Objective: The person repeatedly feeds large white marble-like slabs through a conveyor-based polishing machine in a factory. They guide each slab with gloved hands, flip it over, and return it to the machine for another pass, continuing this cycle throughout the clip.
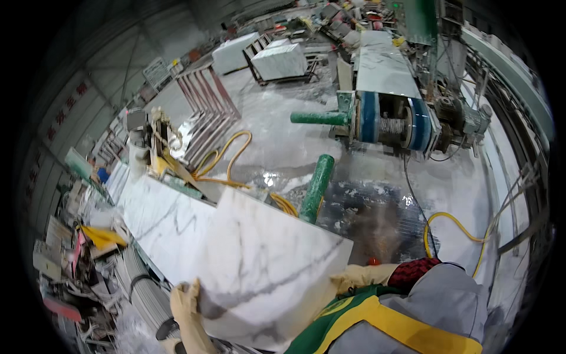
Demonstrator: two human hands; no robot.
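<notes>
"Where do we have the marble slab (274,265)?"

"Near us, in the middle, beside a second slab (168,218) on the left."

"And our hands?"

"Both gloved. Our left hand (184,301) pinches the marble slab's near left edge. Our right hand (362,277) is at its right edge, partly hidden; we cannot tell whether it pinches."

"And farther off?"

"A green cylinder (317,187), with a yellow hose (285,204) to its left."
</notes>
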